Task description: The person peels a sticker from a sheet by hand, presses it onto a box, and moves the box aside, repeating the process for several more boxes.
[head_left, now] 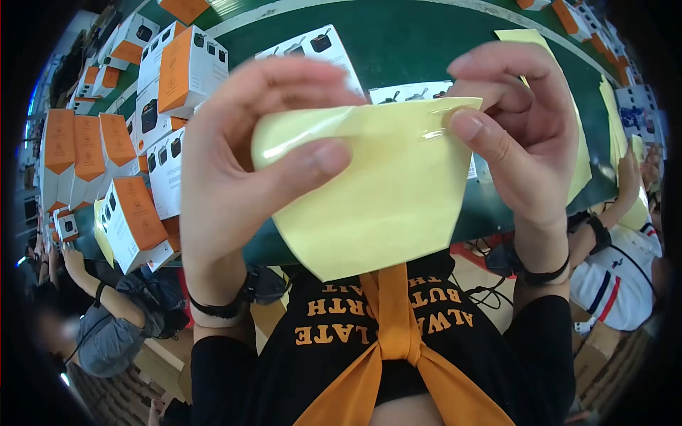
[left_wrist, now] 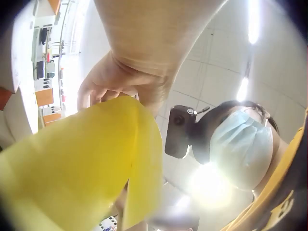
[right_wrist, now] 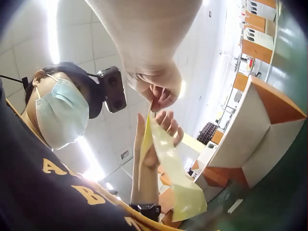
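A glossy pale-yellow sheet, bent over on itself, is held up in front of the chest. My left hand holds its left side, thumb across the near face and fingers raised behind the bend. At the upper right corner, my right hand pinches the sheet between thumb and curled fingers. The right wrist view shows the sheet hanging in two layers from the right fingertips. In the left wrist view the sheet hides part of the left hand's fingers.
White-and-orange printed boxes are stacked on the left of the green table. More yellow sheets lie at the right. Behind the hands are flat printed box panels. Other people sit at both sides, one in a white shirt.
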Tool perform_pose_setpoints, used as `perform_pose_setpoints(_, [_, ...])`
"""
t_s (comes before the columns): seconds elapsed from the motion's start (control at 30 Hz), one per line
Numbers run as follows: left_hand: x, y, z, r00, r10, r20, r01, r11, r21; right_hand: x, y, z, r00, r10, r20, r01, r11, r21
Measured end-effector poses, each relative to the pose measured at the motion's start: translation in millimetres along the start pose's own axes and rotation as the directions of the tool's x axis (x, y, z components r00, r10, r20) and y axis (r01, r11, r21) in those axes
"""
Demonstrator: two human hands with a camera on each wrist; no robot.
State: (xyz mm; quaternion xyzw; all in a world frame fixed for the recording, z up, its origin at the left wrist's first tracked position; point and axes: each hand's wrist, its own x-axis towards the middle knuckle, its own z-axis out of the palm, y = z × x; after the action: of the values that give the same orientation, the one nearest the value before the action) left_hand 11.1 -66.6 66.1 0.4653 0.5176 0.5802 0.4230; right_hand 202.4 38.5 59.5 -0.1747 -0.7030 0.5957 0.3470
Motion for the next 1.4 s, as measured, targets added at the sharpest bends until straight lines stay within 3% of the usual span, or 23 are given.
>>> perform_pose_setpoints(0.03, [-3.1,-2.4,-11.3,0.995,-0.045,0.086,0.043,0.999,0.028,1.5,0.4,0.2,0.998,-0.039,0.039,0.039,0.999,0.011])
perform_pose_setpoints(0.17, [-15.5,8.6,-0.1,0.999,-0.015,-0.036,0.023,0.973,0.229,9.9,4.4,-5.5,0.986,-0.14,-0.088,0.145,0.988,0.055])
perform_pose_setpoints(0.2, [-16.2,14.5,5.1,0.995,0.003,-0.095,0.028,0.946,0.323,9.8,-4.3,-7.4,0.933,-0.351,0.074,0.355,0.876,-0.327])
perform_pose_setpoints(0.23, [-17.0,19.6,9.3,0.995,-0.001,-0.097,0.033,0.946,0.322,10.4,-16.8,-4.3,0.935,-0.347,0.074,0.352,0.878,-0.325])
perform_pose_setpoints(0.3, [-17.9,26.7,14.3,0.991,0.063,-0.119,0.0,0.886,0.464,13.6,-36.6,8.1,0.859,-0.26,0.442,0.499,0.623,-0.603])
perform_pose_setpoints(0.33, [-18.5,20.0,13.1,0.978,0.187,-0.097,-0.117,0.867,0.485,17.6,-28.4,8.7,0.772,-0.404,0.491,0.636,0.491,-0.595])
perform_pose_setpoints(0.43, [-19.6,28.5,6.4,0.993,0.105,-0.045,-0.074,0.891,0.449,15.9,-29.1,15.8,0.751,-0.44,0.493,0.658,0.424,-0.623])
perform_pose_setpoints(0.5, [-19.3,24.1,3.8,0.993,0.114,-0.022,-0.097,0.916,0.39,4.8,-20.6,15.9,0.818,-0.36,0.45,0.575,0.548,-0.607])
perform_pose_setpoints(0.57, [-20.4,18.9,4.3,0.993,0.12,0.007,-0.115,0.938,0.327,-9.5,6.4,18.5,0.923,-0.373,0.096,0.382,0.855,-0.352])
perform_pose_setpoints(0.6, [-20.9,16.5,6.7,0.978,0.208,-0.032,-0.178,0.899,0.399,-5.7,1.9,29.9,0.901,-0.433,0.015,0.413,0.848,-0.333])
perform_pose_setpoints(0.63, [-21.5,15.0,8.7,0.953,0.295,-0.063,-0.232,0.851,0.471,-2.9,-5.8,27.0,0.902,-0.431,0.012,0.41,0.849,-0.334])
perform_pose_setpoints(0.7, [-23.9,15.5,10.4,0.951,0.298,-0.087,-0.221,0.847,0.483,2.2,-19.8,20.0,0.938,-0.256,0.235,0.334,0.849,-0.409])
perform_pose_setpoints(0.73, [-24.3,17.1,10.6,0.963,0.25,-0.095,-0.18,0.868,0.463,1.6,-17.9,19.4,0.938,-0.255,0.234,0.333,0.85,-0.408])
perform_pose_setpoints(0.8, [-25.8,21.2,9.7,0.974,0.202,-0.103,-0.137,0.885,0.444,0.8,-13.3,19.3,0.965,-0.182,0.188,0.208,0.97,-0.124])
perform_pose_setpoints(0.9, [-26.7,23.5,7.5,0.994,-0.01,-0.105,0.043,0.945,0.324,1.0,-20.2,19.5,0.979,-0.012,0.204,0.016,1.0,-0.016])
perform_pose_setpoints(1.03, [-23.6,11.8,15.2,0.989,0.097,-0.114,-0.083,0.989,0.126,5.5,-24.5,16.0,0.974,-0.005,0.225,0.047,0.982,-0.184])
perform_pose_setpoints(1.1, [-23.6,11.3,11.2,0.973,0.159,-0.166,-0.104,0.949,0.298,10.8,-23.4,16.2,0.896,-0.346,0.277,0.443,0.686,-0.577])
perform_pose_setpoints(1.13, [-22.6,12.6,10.6,0.965,0.221,-0.141,-0.151,0.907,0.392,17.8,-48.4,13.5,0.853,-0.271,0.446,0.52,0.51,-0.685])
perform_pose_setpoints(1.17, [-22.6,14.7,11.8,0.965,0.221,-0.144,-0.149,0.908,0.392,15.4,-46.4,15.7,0.852,-0.27,0.449,0.522,0.511,-0.683])
perform_pose_setpoints(1.23, [-23.9,18.8,15.0,0.957,0.218,-0.191,-0.14,0.925,0.353,7.8,-39.5,19.6,0.673,-0.433,0.6,0.655,-0.028,-0.755])
perform_pose_setpoints(1.27, [-23.2,19.0,14.6,0.959,0.242,-0.149,-0.172,0.912,0.374,1.5,-45.8,22.1,0.709,-0.364,0.605,0.611,-0.113,-0.784])
perform_pose_setpoints(1.37, [-22.0,18.1,17.5,0.952,0.256,-0.169,-0.172,0.901,0.397,-7.4,-29.7,25.7,0.687,-0.478,0.548,0.573,-0.107,-0.812])
perform_pose_setpoints(1.4, [-22.1,18.0,18.2,0.952,0.254,-0.171,-0.17,0.902,0.396,-9.9,-32.7,27.9,0.738,-0.439,0.513,0.539,-0.074,-0.839])
